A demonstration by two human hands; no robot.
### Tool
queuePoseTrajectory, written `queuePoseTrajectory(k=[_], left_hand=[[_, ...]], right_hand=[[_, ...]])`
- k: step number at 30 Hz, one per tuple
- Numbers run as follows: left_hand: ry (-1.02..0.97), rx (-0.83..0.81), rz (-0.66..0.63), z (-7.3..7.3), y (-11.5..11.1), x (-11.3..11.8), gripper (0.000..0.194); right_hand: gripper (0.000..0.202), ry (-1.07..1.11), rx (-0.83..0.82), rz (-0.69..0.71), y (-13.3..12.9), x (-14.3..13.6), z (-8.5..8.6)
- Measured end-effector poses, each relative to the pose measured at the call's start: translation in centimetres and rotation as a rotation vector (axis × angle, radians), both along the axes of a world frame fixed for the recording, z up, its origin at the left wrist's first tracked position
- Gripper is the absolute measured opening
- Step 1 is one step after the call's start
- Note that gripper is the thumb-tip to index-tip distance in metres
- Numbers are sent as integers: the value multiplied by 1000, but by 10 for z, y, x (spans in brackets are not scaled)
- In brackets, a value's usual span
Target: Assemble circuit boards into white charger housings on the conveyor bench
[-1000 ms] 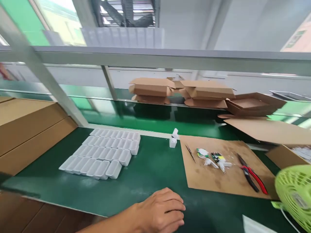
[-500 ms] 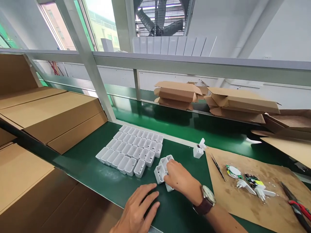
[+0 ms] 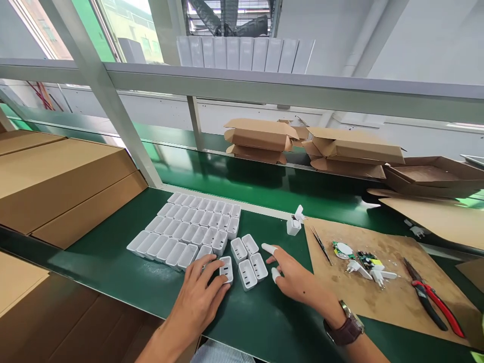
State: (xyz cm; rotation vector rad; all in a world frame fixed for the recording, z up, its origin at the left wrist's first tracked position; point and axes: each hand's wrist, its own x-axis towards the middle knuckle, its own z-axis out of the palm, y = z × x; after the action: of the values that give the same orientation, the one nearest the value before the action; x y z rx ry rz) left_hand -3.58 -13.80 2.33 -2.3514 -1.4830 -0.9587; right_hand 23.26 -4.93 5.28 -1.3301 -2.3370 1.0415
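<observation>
My left hand has its fingers and thumb around a small white plastic case, an open-topped box with slots in its floor. To the right of that, several like cases stand together in a small block, open side up. Just beyond them my right hand hovers with its fingers apart, holding nothing; white covers sit on two of its fingertips. Rows of many more white cases lie close together to the left, partly behind my left hand. The green tabletop is under them all.
Brown paper on the right bears tweezers, circuit boards and red-handled pliers. A white adapter stands near its corner. Cardboard boxes fill the left; others lie behind the metal frame.
My right hand has let go of the cases in the small block and drawn away to the right. My left hand has moved onto a single case. The view has shifted right.
</observation>
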Motion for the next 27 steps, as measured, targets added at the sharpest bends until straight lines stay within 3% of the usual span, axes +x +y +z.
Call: queuePoseTrajectory(k=[5,14,19,27], left_hand=[[93,-29,-27,7,-4,-24,11],[129,-56,10,8,-7,-36,21],[180,-205,-16,9,-12,-37,52],[84,-78,69,6,-4,-23,35]], right_hand=[[69,98,-203,8,-10,-12,-18],[77,223,-243,70,-14,-36,-29],[74,253,-227,73,-15,-38,-28],[55,271,-187,18,-17,-42,-43]])
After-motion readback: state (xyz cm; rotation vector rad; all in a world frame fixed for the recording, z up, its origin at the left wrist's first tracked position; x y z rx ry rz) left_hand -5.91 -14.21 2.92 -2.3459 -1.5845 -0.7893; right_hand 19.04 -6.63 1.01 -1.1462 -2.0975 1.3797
